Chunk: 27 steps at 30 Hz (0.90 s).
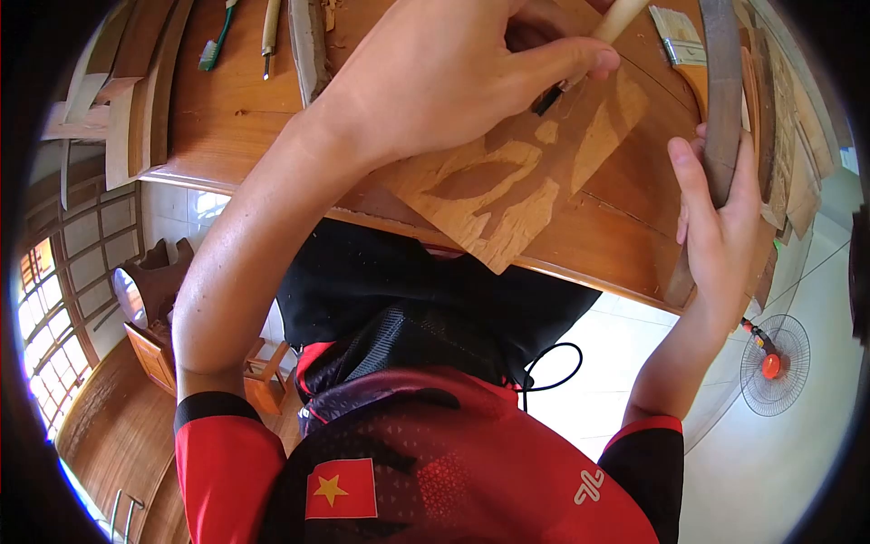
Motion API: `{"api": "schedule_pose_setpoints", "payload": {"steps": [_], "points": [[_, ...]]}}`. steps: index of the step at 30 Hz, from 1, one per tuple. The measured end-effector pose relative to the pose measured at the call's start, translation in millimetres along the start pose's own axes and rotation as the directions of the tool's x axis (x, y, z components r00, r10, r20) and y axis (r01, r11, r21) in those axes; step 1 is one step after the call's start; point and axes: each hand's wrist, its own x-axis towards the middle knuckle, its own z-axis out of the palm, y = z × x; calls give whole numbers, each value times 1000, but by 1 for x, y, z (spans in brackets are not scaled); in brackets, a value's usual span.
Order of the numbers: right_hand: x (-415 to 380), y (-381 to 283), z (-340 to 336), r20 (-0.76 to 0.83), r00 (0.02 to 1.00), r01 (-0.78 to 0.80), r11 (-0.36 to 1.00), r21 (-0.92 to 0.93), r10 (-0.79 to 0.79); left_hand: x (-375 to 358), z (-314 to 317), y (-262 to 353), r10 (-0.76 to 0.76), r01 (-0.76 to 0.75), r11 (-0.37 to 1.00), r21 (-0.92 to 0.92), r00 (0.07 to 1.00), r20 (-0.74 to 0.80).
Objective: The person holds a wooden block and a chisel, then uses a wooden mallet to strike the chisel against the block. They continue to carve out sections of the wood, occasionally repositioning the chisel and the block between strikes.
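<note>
My left hand [453, 72] reaches over the tabletop, thumb and fingers closed on a carving chisel with a pale wooden handle [625, 16]. Its dark tip points down at a thin wooden board [507, 240] with a leaf-like pattern carved in relief. The board lies at the table's near edge, one corner jutting past it, partly covered by my left hand and forearm. At the right side, my right hand [725, 204] has its fingers wrapped round a long, dark wooden bar [722, 82].
A paintbrush [680, 41] lies on the wooden table [217, 127] near the bar. At the back left are a green toothbrush [210, 54] and another wood-handled chisel [269, 32]. Wood pieces [140, 118] line the left edge. A fan [773, 365] stands on the floor at right.
</note>
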Motion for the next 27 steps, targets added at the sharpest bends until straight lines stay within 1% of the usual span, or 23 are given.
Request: {"api": "schedule_pose_setpoints", "payload": {"steps": [2, 4, 7, 8, 11, 12, 14, 15, 17, 18, 19, 20, 21, 23, 24, 25, 26, 27], "points": [[1, -4, -4, 26, 999, -28, 999, 30, 27, 0, 0, 3, 58, -58, 996, 67, 998, -2], [0, -11, -10, 92, 990, -118, 989, 87, 110, 0, 0, 4, 57, -57, 996, 65, 998, 8], [3, -17, -5, 20, 997, -73, 948, 308, 70, 0, 2, 2, 34, -34, 999, 17, 999, 14], [3, -22, -11, 55, 998, -36, 948, 315, 20, 1, 4, 1, 15, -15, 1000, -13, 1000, 14], [3, -22, -25, 139, 989, -71, 976, 205, 43, 2, 3, 0, -135, 139, 984, -107, 990, 46], [3, -31, -30, 184, 978, -126, 979, 162, 96, 5, 1, 0, -208, 215, 970, -116, 975, 74], [3, -33, -34, 116, 990, -105, 960, 261, 77, 8, 1, 8, -267, 271, 962, -45, 961, 75], [5, -33, -37, 82, 994, -91, 947, 308, 69, 7, 7, 20, -254, 253, 967, 31, 966, 49], [6, -29, -48, 164, 984, -114, 959, 260, 72, 8, 6, 21, -270, 267, 963, 40, 960, 80], [2, -28, -52, 184, 976, -150, 969, 198, 114, 11, -3, 11, -298, 305, 952, -26, 944, 138], [-1, -29, -55, 201, 967, -186, 973, 134, 157, 12, -5, 7, -304, 318, 946, -62, 938, 166], [-2, -31, -55, 157, 974, -189, 970, 151, 165, 13, -7, 4, -310, 332, 938, -96, 931, 193], [-3, -34, -54, 116, 978, -192, 967, 170, 174, 13, -7, 4, -300, 322, 941, -101, 935, 188], [-4, -33, -56, 122, 975, -206, 966, 157, 188, 14, -9, 7, -310, 333, 937, -102, 931, 192], [-4, -27, -60, 169, 966, -216, 968, 125, 193, 16, -12, 13, -330, 354, 930, -97, 922, 201], [-4, -24, -63, 215, 956, -224, 970, 94, 200, 15, -10, 16, -315, 330, 943, -53, 931, 184], [-4, -26, -62, 203, 957, -234, 964, 130, 205, 14, -8, 20, -300, 306, 952, -8, 939, 168], [-4, -29, -61, 192, 959, -243, 956, 166, 210, 11, -1, 22, -246, 238, 968, 79, 961, 129]]}}
